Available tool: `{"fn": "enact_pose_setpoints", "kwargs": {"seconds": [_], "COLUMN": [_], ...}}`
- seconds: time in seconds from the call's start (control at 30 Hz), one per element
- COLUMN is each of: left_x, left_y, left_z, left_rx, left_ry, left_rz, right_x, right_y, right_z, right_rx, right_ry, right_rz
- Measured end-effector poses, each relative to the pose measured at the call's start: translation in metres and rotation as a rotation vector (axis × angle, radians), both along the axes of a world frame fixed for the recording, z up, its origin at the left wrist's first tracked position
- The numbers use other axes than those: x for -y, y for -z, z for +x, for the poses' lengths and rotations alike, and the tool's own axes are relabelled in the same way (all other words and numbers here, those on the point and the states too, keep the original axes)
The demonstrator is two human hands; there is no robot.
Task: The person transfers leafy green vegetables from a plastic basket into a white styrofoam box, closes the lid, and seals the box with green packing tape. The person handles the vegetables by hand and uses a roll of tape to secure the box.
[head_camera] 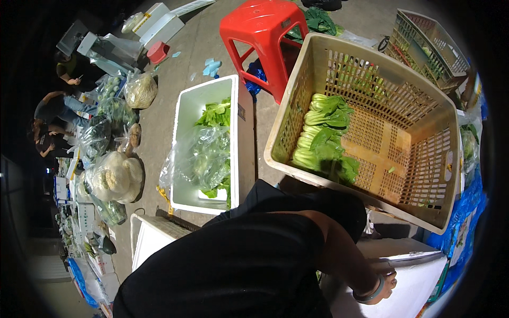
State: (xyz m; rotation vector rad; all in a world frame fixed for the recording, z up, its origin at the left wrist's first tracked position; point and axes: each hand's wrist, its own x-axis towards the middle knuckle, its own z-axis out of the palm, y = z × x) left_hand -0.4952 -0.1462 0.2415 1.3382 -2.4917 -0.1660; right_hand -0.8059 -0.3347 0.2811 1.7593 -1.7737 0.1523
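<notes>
My right hand (387, 288), with a bangle (372, 296) on its wrist, is at the lower right over a white foam box (417, 280). Its fingers look curled; whether they grip the box cannot be made out. My left hand is out of view. Before me stands a large tan plastic crate (370, 139), slatted and tilted. Bunches of leafy green vegetables with pale stalks (324, 135) lie in a row along its left side. To its left, an open white foam box (235, 159) contains leafy greens (214, 115) partly under clear plastic (203, 151).
A red plastic stool (258, 28) stands beyond the crate. Another slatted crate (429, 47) is at the upper right, near blue plastic sheeting (457, 226). Bagged vegetables (115, 177) line the left, where other people (59, 107) are. A white box (153, 238) is near my left side.
</notes>
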Motion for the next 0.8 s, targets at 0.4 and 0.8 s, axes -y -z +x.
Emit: {"fn": "enact_pose_setpoints", "kwargs": {"seconds": [0.4,0.8], "left_x": [-0.009,-0.016], "left_y": [-0.021,-0.006], "left_z": [0.002,-0.007], "left_rx": [0.092,-0.221], "left_ry": [-0.047,-0.158], "left_rz": [0.080,0.146], "right_x": [-0.015,-0.027], "right_y": [0.003,0.019], "right_z": [-0.025,-0.084], "right_rx": [-0.030,-0.282], "right_ry": [0.129,0.261], "right_rz": [-0.033,0.076]}}
